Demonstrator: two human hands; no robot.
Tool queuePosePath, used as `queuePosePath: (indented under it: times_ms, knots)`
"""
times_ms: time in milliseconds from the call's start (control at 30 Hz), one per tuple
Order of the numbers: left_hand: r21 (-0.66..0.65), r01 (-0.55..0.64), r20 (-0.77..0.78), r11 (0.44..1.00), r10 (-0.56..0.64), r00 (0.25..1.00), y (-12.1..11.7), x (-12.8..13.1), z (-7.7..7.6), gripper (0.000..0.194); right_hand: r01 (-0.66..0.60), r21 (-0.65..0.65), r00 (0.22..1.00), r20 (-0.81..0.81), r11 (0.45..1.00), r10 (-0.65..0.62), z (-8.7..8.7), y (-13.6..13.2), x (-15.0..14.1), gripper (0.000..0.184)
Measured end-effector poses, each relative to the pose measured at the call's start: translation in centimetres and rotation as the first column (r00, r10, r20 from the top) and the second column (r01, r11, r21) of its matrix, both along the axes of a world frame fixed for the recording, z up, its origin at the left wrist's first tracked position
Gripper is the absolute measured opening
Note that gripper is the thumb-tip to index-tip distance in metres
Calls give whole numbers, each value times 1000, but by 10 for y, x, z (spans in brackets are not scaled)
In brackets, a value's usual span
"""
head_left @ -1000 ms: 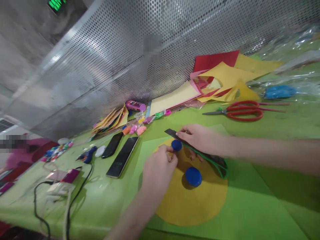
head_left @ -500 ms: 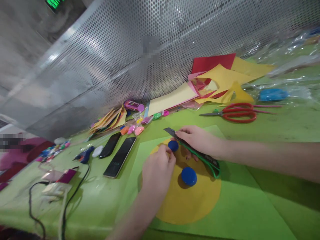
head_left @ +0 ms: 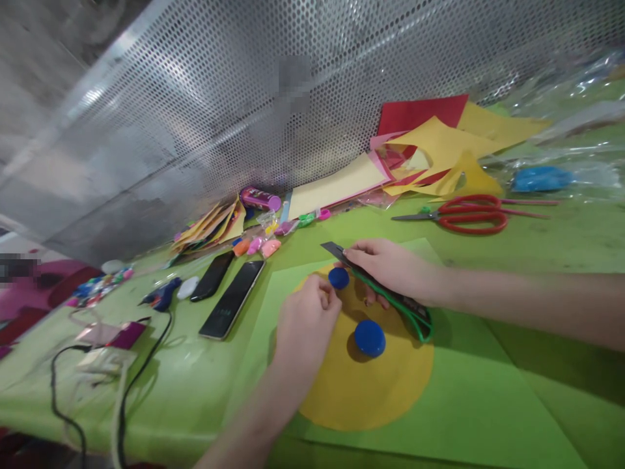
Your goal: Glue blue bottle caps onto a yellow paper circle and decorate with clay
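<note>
Right grip (head_left: 390,264) clamps a cutter (head_left: 413,309); whether left grip (head_left: 306,319) pinches the smaller blue disc (head_left: 338,278) is unclear. Probably positioning; next needs steadiness.

Two phones (head_left: 233,299) lie near a glue gun (head_left: 165,294).

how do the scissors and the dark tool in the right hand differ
The scissors lie on the table; the dark tool is held in the right hand. The scissors have red handles; the tool has green edging and a green loop. Both point leftward in view.
</note>
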State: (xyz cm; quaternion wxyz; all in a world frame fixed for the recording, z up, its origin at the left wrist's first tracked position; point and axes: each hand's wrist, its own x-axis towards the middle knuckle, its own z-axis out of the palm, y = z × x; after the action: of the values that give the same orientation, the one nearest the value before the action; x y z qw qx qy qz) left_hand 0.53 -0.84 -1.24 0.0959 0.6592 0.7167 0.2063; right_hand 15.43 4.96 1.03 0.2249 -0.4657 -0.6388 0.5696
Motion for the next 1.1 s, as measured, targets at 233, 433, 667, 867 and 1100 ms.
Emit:
queuePosePath:
  times_ms: [233,433,667,867,1100]
  knots:
    - [-12,-30,46,999,30,998,-1,0,3,5,-3,-2,1000,7,1000,3,-1,0,-1,24]
    - [-27,-46,-53,999,44,998,-3,3,6,7,0,6,1000,9,1000,0,-1,0,0,23]
    - [-48,-78,-228,996,65,971,-3,10,9,12,1,16,1000,14,1000,-2,-3,1,0,24]
    - [-28,-77,-244,997,68,967,-5,9,8,12,-2,28,1000,16,1000,2,-3,1,0,24]
    - [-39,-98,-184,994,89,979,-6,9,7,12,-5,44,999,-32,999,7,-2,-2,0,24]
